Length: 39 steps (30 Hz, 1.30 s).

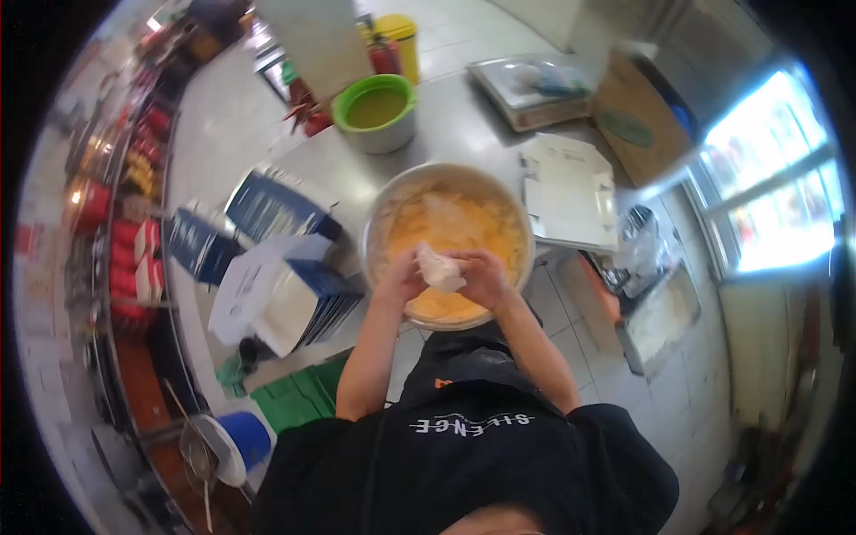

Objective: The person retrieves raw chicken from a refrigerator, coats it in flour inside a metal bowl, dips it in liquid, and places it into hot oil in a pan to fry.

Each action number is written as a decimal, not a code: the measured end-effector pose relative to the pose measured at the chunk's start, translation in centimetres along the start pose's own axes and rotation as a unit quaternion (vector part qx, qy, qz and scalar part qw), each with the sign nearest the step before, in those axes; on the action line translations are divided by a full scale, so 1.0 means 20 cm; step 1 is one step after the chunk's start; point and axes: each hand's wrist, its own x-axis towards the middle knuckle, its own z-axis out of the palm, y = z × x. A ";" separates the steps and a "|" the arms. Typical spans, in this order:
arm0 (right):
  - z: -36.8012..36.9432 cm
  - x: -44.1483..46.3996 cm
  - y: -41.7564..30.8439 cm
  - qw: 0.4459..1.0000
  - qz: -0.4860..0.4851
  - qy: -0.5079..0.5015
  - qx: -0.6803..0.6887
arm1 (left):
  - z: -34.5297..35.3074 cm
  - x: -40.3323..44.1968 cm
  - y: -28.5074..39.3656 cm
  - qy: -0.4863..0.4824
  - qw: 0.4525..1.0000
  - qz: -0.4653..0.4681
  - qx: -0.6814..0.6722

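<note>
A large round metal bowl sits near the table's edge, close to my body. Its orange-yellow contents look like loose strips or pieces, with a paler patch toward the far side. Over the near half of the bowl, my left hand and my right hand are both closed around a soft whitish lump. The lump's kind cannot be made out. My fingers wrap its two sides, and part of them is hidden behind it.
On the metal table stand a green-rimmed tub with yellowish liquid, dark blue cartons, stacked folded boxes, a flat white box and a cardboard box. A lit glass-door fridge is at right; a blue bucket at lower left.
</note>
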 end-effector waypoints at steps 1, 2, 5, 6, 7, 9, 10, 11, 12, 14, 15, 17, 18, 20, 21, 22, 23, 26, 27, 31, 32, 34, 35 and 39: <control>-0.01 0.01 -0.03 0.998 0.013 -0.017 -0.061 | 0.00 0.04 0.03 0.006 1.000 0.014 -0.012; -0.01 0.03 -0.05 0.992 0.021 -0.034 -0.123 | -0.01 0.09 0.04 -0.080 0.996 -0.009 0.036; 0.06 0.08 -0.15 0.809 -0.018 -0.064 -0.585 | 0.10 0.07 0.19 -0.131 0.972 0.006 0.197; 0.12 0.08 -0.17 0.806 -0.017 -0.066 -0.588 | 0.17 0.04 0.24 -0.092 0.946 0.038 0.309; 0.20 0.06 -0.18 0.715 -0.050 -0.045 -0.696 | 0.21 0.01 0.28 -0.093 0.946 0.040 0.308; 0.23 0.07 -0.19 0.607 -0.085 -0.022 -0.790 | 0.27 -0.02 0.33 -0.101 0.936 0.077 0.329; 0.19 0.08 -0.18 0.641 -0.103 0.042 -0.760 | 0.25 0.00 0.34 -0.102 0.936 0.078 0.329; 0.16 0.10 -0.17 0.655 -0.109 0.073 -0.744 | 0.22 0.02 0.35 -0.098 0.923 0.104 0.356; 0.13 0.11 -0.17 0.669 -0.116 0.103 -0.727 | 0.20 0.03 0.35 -0.092 0.910 0.130 0.383; 0.08 0.12 -0.15 0.564 -0.138 -0.011 -0.814 | 0.16 0.04 0.32 -0.119 0.900 0.131 0.399; 0.07 0.12 -0.14 0.527 -0.146 -0.049 -0.836 | 0.16 0.04 0.31 -0.148 0.886 0.132 0.420; 0.08 0.11 -0.13 0.450 -0.018 -0.091 -0.888 | 0.25 -0.07 0.24 -0.075 0.886 0.205 0.410; 0.09 0.10 -0.11 0.450 -0.018 -0.088 -0.888 | 0.29 -0.12 0.20 -0.004 0.876 0.276 0.396; 0.12 0.05 -0.04 0.430 -0.120 0.073 -0.892 | 0.21 -0.09 0.13 0.097 0.804 0.360 0.463; 0.11 0.03 -0.03 0.430 -0.119 0.077 -0.891 | 0.18 -0.09 0.09 0.200 0.709 0.437 0.516; 0.11 0.02 -0.01 0.404 -0.104 0.090 -0.904 | 0.23 -0.16 0.06 0.197 0.710 0.436 0.517; 0.10 0.02 0.01 0.379 -0.086 0.100 -0.916 | 0.32 -0.27 0.02 0.204 0.675 0.398 0.587; 0.01 0.03 0.11 0.383 -0.128 0.095 -0.910 | 0.35 -0.30 -0.07 0.206 0.656 0.381 0.618; 0.03 0.03 0.11 0.380 -0.128 0.092 -0.911 | 0.36 -0.28 -0.06 0.197 0.666 0.418 0.585; 0.05 0.02 0.08 0.433 -0.240 0.093 -0.864 | 0.37 -0.31 -0.02 0.253 0.544 0.488 0.635; 0.05 0.03 0.08 0.453 -0.296 0.113 -0.833 | 0.37 -0.33 0.00 0.220 0.533 0.486 0.657; 0.08 0.06 0.11 0.488 -0.294 0.148 -0.809 | 0.40 -0.38 0.00 0.184 0.521 0.487 0.677; 0.10 0.08 0.13 0.522 -0.292 0.180 -0.781 | 0.43 -0.41 -0.01 0.172 0.503 0.492 0.690; 0.02 0.23 0.23 0.820 -0.367 0.154 -0.412 | 0.54 -0.57 -0.06 0.068 0.504 0.517 0.688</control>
